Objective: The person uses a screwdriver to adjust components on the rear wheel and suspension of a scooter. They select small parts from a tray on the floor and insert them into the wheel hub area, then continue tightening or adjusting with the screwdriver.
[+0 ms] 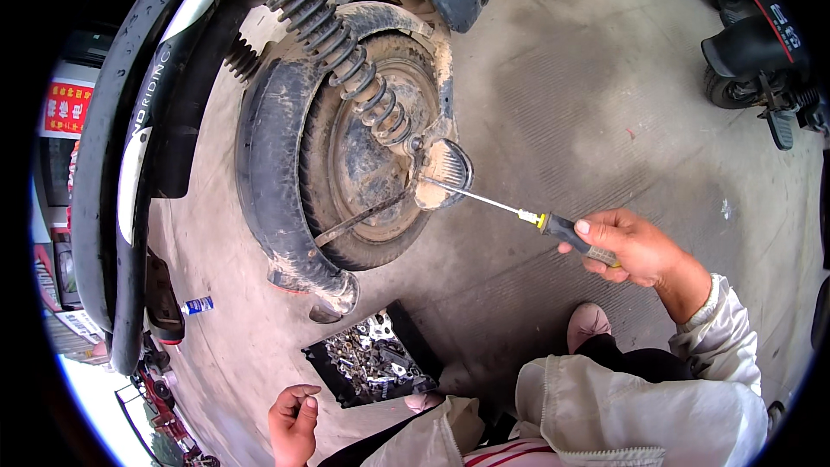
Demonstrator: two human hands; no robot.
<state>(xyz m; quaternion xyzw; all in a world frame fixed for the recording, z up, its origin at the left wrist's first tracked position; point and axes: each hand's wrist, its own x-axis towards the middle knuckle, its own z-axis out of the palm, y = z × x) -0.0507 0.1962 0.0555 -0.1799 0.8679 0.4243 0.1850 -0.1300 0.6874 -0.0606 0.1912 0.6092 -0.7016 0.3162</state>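
My right hand (pixel 629 246) is wrapped round the dark handle of a screwdriver (pixel 493 202), which has a yellow collar and a long thin shaft. The shaft's tip meets the dusty, ribbed cover (pixel 443 175) beside the wheel hub, at the lower end of the coil-spring shock absorber (pixel 350 69). Low in the picture, my left hand (pixel 292 425) is closed, thumb bent toward the curled fingers; anything in them is too small or hidden to make out. Just right of it lies a black tray (pixel 425 380) full of loose bolts, nuts and metal parts.
A muddy wheel (pixel 372 147) sits under a black mudguard (pixel 270 143). Long black and white bodywork (pixel 130 182) curves along the left. A blue and white can (pixel 197 305) lies on the concrete floor (pixel 562 95). Another black two-wheeler (pixel 752 47) stands at the far right.
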